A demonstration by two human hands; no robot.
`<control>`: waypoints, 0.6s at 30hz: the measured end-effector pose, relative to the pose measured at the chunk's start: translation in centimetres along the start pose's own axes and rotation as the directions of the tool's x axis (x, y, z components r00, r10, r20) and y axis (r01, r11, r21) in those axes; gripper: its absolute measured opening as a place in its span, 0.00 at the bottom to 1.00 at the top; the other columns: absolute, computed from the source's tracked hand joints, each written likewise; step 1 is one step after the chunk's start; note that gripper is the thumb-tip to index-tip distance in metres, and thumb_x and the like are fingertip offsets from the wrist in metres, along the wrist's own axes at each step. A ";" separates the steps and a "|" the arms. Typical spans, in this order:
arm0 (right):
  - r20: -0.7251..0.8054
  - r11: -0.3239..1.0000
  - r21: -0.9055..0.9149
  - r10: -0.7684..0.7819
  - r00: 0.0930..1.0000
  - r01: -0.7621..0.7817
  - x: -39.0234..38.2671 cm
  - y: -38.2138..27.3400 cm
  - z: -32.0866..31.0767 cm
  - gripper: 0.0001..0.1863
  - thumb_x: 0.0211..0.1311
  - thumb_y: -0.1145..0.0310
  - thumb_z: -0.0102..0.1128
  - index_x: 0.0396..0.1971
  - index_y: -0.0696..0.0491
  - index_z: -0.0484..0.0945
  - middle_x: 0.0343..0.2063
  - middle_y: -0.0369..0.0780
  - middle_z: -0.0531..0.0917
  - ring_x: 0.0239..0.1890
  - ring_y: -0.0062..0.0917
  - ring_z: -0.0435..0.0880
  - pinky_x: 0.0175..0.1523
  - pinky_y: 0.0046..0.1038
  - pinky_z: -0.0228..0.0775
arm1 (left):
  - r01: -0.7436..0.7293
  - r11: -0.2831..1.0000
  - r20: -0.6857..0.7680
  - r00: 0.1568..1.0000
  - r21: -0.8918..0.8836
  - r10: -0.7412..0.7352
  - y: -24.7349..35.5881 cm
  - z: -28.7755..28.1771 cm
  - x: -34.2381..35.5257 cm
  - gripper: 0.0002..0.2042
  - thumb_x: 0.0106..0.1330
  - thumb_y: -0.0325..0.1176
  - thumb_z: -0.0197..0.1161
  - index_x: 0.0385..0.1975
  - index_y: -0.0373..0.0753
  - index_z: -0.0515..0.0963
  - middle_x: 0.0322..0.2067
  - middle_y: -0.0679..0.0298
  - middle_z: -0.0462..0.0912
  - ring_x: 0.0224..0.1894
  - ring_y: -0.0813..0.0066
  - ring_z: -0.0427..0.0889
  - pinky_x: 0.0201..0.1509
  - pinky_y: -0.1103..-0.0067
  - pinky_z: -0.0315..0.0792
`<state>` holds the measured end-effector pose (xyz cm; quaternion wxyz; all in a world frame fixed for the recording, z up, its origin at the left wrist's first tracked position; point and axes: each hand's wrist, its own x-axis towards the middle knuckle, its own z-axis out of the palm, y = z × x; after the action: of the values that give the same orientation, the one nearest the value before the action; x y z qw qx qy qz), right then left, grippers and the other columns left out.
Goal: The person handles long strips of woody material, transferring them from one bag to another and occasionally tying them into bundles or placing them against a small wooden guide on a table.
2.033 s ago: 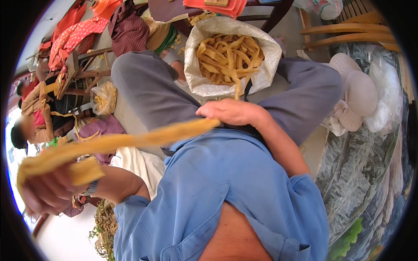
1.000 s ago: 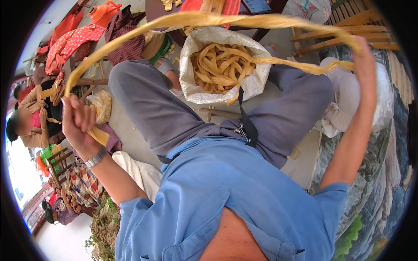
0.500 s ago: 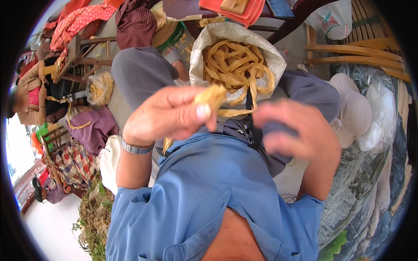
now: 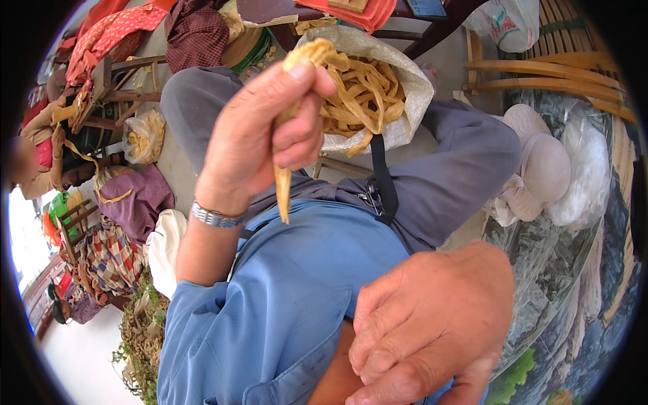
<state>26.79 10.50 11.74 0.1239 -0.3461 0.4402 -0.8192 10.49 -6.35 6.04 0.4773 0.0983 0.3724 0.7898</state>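
My left hand (image 4: 270, 128) is raised over my lap, closed around a yellow-tan, flat, straw-like strip (image 4: 282, 196). One end hangs down below my fist, and a crumpled bunch of the strip sticks out above my thumb. Behind that hand, an open white woven sack (image 4: 412, 88) between my knees holds a tangle of similar strips (image 4: 368, 94). My right hand (image 4: 432, 317) is in front of my chest, back of the hand up and fingers curled. Its fingertips are mostly hidden, so anything in them cannot be made out.
A dark wooden bench (image 4: 270, 12) stands beyond the sack, with a red cloth (image 4: 368, 10) on it. Pale hats (image 4: 545, 165) lie at my right beside clear plastic. A slatted wooden chair (image 4: 540, 71) is at the far right. Another person (image 4: 47, 155) sits at the left near a plastic bag (image 4: 143, 138).
My left hand has risen and turned upward with the strip. My right hand has come away from the strip and moved down toward my chest.
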 end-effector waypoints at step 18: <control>-0.249 -0.115 -0.951 -0.259 0.933 -0.286 -2.3 10.9 -5.6 0.19 0.53 0.71 0.65 0.47 0.42 0.83 0.53 0.35 0.80 0.58 0.30 0.78 0.59 0.34 0.70 | 0.099 0.962 -0.193 0.970 -0.256 -0.151 -6.1 -3.1 0.5 0.19 0.79 0.35 0.45 0.62 0.29 0.68 0.43 0.56 0.83 0.47 0.70 0.83 0.53 0.74 0.79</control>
<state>23.57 8.88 -0.14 -0.2510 -0.1597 0.9194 -0.2572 12.77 -5.84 -0.42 0.4926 -0.0692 0.3263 0.8038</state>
